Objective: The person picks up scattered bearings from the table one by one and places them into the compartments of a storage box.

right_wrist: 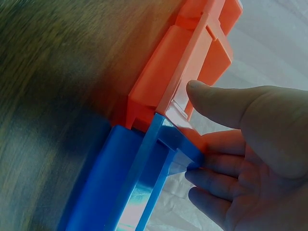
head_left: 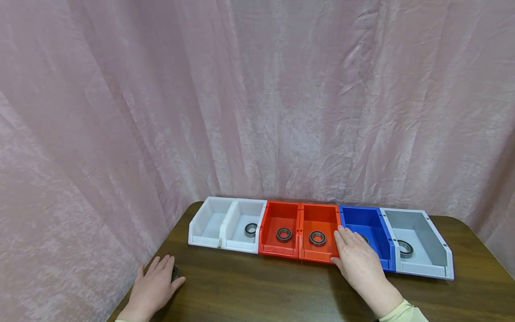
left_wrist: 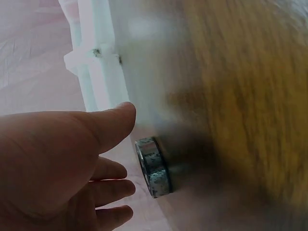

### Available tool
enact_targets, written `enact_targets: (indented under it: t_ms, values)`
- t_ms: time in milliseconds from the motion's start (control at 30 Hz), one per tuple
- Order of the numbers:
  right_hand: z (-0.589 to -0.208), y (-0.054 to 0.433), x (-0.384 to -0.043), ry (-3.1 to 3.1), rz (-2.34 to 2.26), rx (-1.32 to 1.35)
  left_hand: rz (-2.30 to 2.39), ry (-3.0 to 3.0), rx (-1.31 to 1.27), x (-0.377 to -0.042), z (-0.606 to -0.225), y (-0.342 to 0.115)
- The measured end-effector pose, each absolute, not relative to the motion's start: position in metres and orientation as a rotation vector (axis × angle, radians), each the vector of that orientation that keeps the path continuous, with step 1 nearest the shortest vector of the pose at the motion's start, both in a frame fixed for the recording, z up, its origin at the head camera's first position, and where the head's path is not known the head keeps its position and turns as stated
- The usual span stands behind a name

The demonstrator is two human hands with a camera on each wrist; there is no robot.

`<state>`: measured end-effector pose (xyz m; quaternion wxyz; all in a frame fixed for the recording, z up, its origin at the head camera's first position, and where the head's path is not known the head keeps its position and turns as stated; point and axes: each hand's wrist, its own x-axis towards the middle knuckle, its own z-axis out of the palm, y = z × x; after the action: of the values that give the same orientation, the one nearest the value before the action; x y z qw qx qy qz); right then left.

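My left hand (head_left: 154, 286) hovers at the table's left side, fingers extended. Just by its thumb and fingers is a dark metal ball bearing (head_left: 175, 272), partly hidden behind the hand in the head view. The left wrist view shows that bearing (left_wrist: 155, 167) beyond the fingertips, with nothing in the grasp. My right hand (head_left: 358, 257) reaches over the divide between the orange bin (head_left: 307, 255) and the blue bin (head_left: 362, 212), fingers straight and thumb apart. A bearing (head_left: 318, 238) lies in the orange bin; another (head_left: 365, 239) in the blue bin is mostly covered by the hand.
The bins stand side by side along the table's back edge, before a pink curtain (head_left: 281, 112). Left of orange are a red bin (head_left: 277, 208) and two white bins (head_left: 207, 240); a grey bin (head_left: 438, 272) ends the row. Bearings also lie in the red, inner white and grey bins.
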<state>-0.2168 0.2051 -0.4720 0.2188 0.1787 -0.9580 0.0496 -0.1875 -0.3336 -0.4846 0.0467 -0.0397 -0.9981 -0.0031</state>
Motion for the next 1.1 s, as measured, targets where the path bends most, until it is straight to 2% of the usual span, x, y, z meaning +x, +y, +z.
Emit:
enact_targets:
  t_ms: [1100]
  values:
    - [-0.474, 0.205, -0.217, -2.656, 0.134, 0.495, -0.055, -3.170, 0.003, -0.190, -0.494, -0.351]
